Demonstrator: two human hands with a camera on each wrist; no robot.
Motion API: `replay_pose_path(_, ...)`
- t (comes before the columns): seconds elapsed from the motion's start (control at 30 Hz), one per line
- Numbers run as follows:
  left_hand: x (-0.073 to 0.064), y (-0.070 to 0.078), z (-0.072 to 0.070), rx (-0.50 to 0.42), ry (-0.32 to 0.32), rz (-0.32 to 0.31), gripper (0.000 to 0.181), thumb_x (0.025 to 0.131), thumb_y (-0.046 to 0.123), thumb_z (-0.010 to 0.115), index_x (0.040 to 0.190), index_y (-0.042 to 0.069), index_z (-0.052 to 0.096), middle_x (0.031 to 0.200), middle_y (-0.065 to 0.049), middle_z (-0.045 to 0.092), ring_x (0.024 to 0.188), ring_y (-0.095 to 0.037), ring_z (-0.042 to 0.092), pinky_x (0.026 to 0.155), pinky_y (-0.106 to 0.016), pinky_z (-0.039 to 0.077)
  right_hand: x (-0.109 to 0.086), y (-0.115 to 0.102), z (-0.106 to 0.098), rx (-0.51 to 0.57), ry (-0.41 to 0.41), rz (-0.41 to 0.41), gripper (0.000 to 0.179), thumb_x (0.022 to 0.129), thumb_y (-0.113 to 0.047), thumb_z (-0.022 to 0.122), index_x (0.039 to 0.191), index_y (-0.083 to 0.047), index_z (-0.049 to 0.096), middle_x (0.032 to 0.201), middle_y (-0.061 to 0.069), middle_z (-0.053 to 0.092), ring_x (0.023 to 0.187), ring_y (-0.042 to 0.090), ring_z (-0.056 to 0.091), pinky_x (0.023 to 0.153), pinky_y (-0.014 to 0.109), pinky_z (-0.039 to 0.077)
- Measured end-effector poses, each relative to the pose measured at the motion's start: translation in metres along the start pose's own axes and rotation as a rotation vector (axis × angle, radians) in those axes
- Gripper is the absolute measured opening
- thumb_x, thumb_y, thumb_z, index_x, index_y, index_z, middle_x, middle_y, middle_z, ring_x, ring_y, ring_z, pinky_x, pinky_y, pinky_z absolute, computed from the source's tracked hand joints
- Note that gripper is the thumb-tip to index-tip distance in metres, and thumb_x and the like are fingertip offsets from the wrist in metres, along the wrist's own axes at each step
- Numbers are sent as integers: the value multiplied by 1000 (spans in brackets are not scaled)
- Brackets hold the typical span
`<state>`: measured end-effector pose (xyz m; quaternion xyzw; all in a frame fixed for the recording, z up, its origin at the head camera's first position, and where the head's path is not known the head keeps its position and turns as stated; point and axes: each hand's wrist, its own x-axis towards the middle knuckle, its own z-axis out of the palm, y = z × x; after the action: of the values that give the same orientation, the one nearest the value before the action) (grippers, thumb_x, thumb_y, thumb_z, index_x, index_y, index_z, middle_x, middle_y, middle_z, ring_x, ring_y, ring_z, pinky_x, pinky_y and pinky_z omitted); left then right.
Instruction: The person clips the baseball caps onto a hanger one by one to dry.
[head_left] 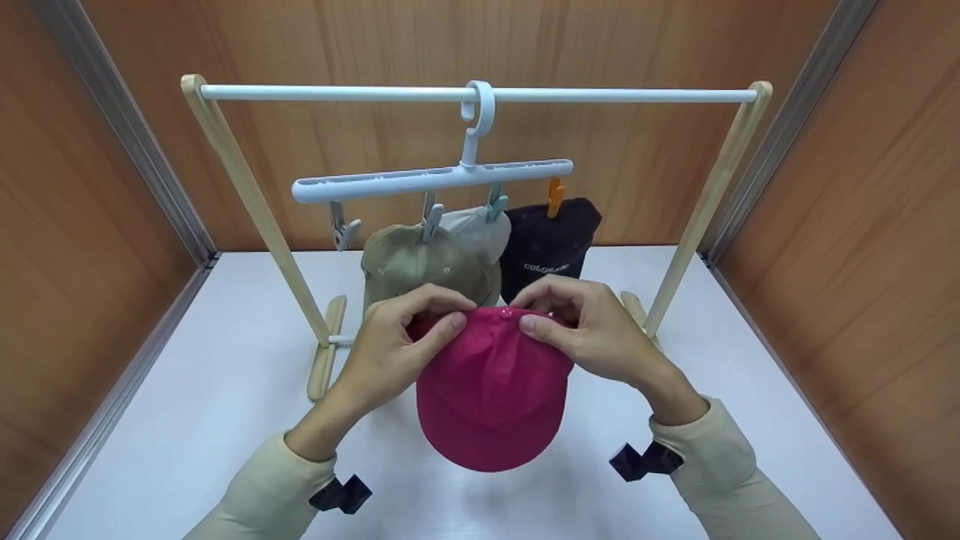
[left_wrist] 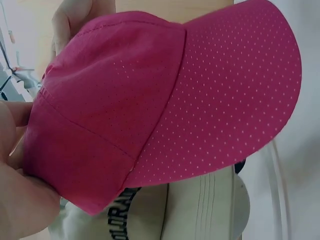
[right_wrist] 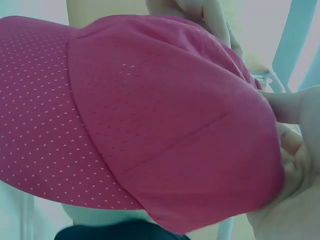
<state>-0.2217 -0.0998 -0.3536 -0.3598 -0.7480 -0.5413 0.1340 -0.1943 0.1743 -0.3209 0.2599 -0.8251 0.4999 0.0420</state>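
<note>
A crimson baseball cap (head_left: 495,382) hangs brim down between both hands, in front of a light blue clip hanger (head_left: 375,183). My left hand (head_left: 397,345) pinches the crown's upper edge left of the top button, thumb in front. On the other side of the button, my right hand (head_left: 592,326) pinches the same edge, its thumb on the fabric. White dots cover the brim (left_wrist: 235,95) in the left wrist view. Behind the cap, an olive cap (head_left: 420,262), a pale cap (head_left: 480,229) and a dark navy cap (head_left: 547,244) hang from clips.
A vacant grey clip (head_left: 344,227) dangles at the hanger's left end. An orange clip (head_left: 555,198) holds the navy cap. The hanger hooks over a white rod (head_left: 622,95) between wooden legs (head_left: 255,195). Wood-grain panels (head_left: 862,247) enclose the white tabletop (head_left: 225,375).
</note>
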Motion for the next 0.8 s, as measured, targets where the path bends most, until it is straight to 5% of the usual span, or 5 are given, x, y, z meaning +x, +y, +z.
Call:
replay_pose_path(0.27,-7,3,-22,67,40,-29,18,101,12,74,116,21,79,107,14,78,93,-15,72,76,-27,60,15,-7,17,62,-2,-29,19,101,-11,74,120,-11,76,94,7,72,77,23,71,73,34,64)
replay_pose_path(0.8,-14,-2,-60,144,112,-134,18,100,11,75,114,21,80,97,6,74,80,-21,62,66,-23,54,49,-11,52,103,10,-23,19,100,-13,75,118,-14,78,106,1,76,89,21,73,83,36,63)
